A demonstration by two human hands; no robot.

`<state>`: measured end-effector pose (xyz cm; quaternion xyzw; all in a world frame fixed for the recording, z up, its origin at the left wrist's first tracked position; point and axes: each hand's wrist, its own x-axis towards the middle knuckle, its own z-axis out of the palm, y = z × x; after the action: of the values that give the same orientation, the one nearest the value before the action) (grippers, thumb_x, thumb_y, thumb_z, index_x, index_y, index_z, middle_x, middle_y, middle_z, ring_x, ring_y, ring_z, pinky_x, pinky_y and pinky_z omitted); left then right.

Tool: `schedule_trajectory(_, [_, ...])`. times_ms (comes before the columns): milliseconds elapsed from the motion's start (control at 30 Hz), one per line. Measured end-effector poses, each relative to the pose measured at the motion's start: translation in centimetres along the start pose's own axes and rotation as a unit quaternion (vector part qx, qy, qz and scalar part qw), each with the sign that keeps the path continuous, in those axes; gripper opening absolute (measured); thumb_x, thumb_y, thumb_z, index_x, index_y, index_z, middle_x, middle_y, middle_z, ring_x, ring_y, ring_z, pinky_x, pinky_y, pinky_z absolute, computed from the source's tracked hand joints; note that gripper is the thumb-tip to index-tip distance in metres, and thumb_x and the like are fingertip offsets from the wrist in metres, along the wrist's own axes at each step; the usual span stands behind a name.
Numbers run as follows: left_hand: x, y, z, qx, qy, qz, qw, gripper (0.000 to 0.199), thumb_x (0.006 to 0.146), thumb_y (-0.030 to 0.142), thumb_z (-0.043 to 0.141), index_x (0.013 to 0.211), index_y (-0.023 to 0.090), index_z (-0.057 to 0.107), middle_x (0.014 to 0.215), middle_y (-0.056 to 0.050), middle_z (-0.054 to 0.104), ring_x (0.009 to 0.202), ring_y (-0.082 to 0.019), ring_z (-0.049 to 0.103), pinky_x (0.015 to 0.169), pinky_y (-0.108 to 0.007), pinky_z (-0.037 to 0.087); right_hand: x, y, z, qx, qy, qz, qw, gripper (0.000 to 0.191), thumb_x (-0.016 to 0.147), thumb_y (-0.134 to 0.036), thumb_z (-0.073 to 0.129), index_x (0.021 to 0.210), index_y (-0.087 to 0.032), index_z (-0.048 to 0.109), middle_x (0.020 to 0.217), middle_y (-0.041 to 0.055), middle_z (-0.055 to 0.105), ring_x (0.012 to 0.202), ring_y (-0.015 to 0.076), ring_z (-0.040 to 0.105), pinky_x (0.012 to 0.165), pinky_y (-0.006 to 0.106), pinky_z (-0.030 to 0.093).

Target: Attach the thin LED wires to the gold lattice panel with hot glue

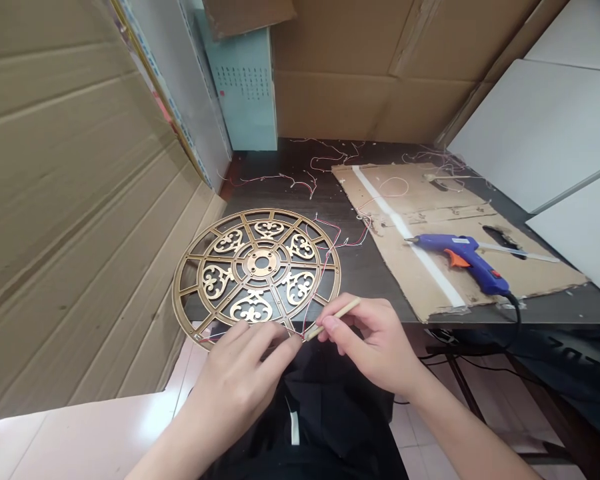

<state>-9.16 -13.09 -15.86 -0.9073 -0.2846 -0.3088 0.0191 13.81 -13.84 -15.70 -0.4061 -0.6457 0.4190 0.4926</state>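
Dark tabletop point(375, 287), both hands at a round openwork panel point(251, 263)

At the far left, a large creased cardboard sheet point(70, 200) stands as a side wall. Next to it, toward the back, is a pale blue box point(250, 120) with columns of small dark writing. The openwork panel, gold in colour, with spokes and scroll ornaments, lies on the left part of the tabletop; its near rim reaches past the table edge, above the person's dark clothing point(330, 407). The left hand point(250, 367) is palm down over this near rim, with bent fingers; their tips are partly hidden, so I cannot tell whether they pinch something. Thin red and white wires point(326, 257) cross the right side of the panel and come down to the rim between the two hands. There the right hand point(370, 337) grasps a slim pale stick point(347, 308) between thumb and fingers, like a pen. More to the right, a flat cardboard piece point(450, 217) lies on the tabletop, with a white strip point(395, 219) across it. On this piece rests a blue glue gun point(473, 260) with orange trigger point(459, 258), nozzle to the left. White boards point(540, 127) stand at the far right.
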Motion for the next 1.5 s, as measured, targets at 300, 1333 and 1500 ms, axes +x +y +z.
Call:
schedule_trajectory(300, [0.4,0.2,-0.7,0.042,-0.038,0.037,0.998,0.025,0.101,0.000,0.050,0.118,0.011,0.064,0.096,-0.006,0.064,0.082,-0.018,0.051,0.074,-0.033,0.038,0.0,0.1,0.0,-0.005,0.000,0.001,1.000,0.019,0.103,-0.026,0.064,0.087,-0.018,0.072,0.083,0.0040,0.073,0.070,0.0131,0.071,0.052,0.019,0.052])
schedule_trajectory(1333, [-0.3,1.1,-0.6,-0.005,0.127,0.000,0.992,0.014,0.087,0.004,0.078,0.094,0.011,0.068,0.087,-0.005,0.074,0.077,-0.014,0.067,0.072,-0.031,0.049,-0.1,0.0,-0.3,-0.008,0.001,-0.046,0.999,0.022,0.099,-0.025,0.064,0.079,-0.018,0.069,0.071,0.0021,0.071,0.059,0.0125,0.065,0.056,0.024,0.050])
schedule_trajectory(1500, [-2.6,1.6,-3.2,-0.030,0.099,-0.044,0.994,0.010,0.100,0.012,0.066,0.090,0.015,0.067,0.083,-0.003,0.073,0.073,-0.011,0.067,0.077,-0.027,0.053,-0.6,-0.9,-0.1,0.003,0.013,-0.049,0.999,0.022,0.100,-0.021,0.063,0.078,-0.019,0.066,0.070,0.0008,0.069,0.059,0.0123,0.065,0.058,0.025,0.050])
